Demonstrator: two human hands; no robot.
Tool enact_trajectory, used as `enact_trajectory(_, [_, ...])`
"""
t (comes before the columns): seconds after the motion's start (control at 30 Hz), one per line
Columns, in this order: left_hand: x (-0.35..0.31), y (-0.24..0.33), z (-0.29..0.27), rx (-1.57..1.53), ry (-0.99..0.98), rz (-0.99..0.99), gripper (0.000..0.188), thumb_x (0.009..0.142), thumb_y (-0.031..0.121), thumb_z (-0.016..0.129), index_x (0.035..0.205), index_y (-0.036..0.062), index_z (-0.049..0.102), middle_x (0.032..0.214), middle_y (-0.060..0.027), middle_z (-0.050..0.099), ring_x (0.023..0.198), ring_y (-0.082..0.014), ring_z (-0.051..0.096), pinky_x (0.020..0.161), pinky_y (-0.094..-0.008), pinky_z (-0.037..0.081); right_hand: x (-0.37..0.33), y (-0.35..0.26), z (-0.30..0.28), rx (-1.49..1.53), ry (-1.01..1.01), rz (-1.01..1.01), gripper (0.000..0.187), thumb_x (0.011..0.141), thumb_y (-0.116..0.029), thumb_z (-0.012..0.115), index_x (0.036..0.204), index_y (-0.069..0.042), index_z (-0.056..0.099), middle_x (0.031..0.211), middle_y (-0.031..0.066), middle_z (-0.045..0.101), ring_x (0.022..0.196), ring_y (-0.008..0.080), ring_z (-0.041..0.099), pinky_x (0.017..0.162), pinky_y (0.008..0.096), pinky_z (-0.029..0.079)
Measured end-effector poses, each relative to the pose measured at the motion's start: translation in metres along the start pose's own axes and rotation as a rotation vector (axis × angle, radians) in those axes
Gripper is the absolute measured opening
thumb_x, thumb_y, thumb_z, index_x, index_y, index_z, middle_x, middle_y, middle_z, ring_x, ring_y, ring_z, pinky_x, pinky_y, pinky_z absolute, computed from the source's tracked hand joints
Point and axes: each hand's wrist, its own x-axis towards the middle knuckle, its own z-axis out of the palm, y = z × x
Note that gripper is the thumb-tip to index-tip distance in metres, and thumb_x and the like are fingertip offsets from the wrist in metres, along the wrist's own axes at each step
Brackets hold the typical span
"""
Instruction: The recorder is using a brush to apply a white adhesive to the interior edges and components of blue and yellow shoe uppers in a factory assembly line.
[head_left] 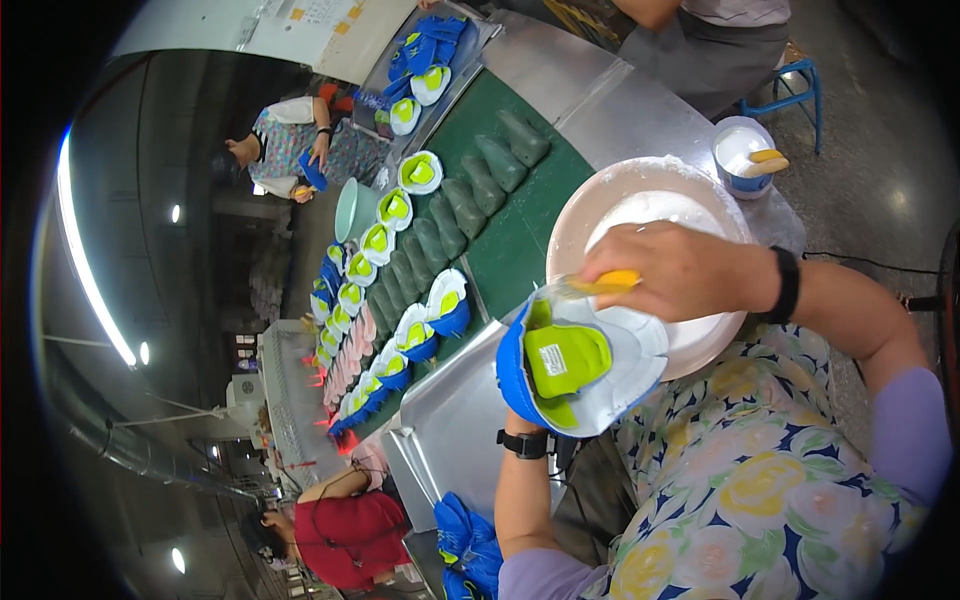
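My left hand (522, 423) supports a blue shoe upper (508, 362) from below, its fingers hidden behind it. The upper has a lime-green lining, with its pale flared underside edge turned up towards me. In my closed right hand (675, 268) is a brush with a yellow handle (618, 281), its bristles at the pale edge of the upper. Beneath my right hand stands a wide pinkish basin (562, 235) holding white liquid.
A white tub (728, 142) with another yellow-handled brush stands beyond the basin. Dark foot-shaped pieces (463, 207) line a green conveyor belt (520, 235), with shoe uppers (415, 330) along both sides. Blue uppers (465, 540) are heaped at lower left. Co-workers (345, 525) are around the line.
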Motion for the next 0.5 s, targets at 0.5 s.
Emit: enact_trajectory(0.5, [0.049, -0.018, -0.087, 0.160, 0.297, 0.172, 0.042, 0.102, 0.029, 0.052, 0.139, 0.0112, 0.045, 0.119, -0.0114, 0.066, 0.101, -0.0253, 0.069, 0.083, -0.0403, 0.059, -0.013, 0.017, -0.017, 0.064, -0.054, 0.526, 0.023, 0.088, -0.014, 0.068, 0.098, 0.002, 0.056, 0.076, 0.0169, 0.065, 0.070, 0.0309, 0.068, 0.064, 0.0379, 0.051])
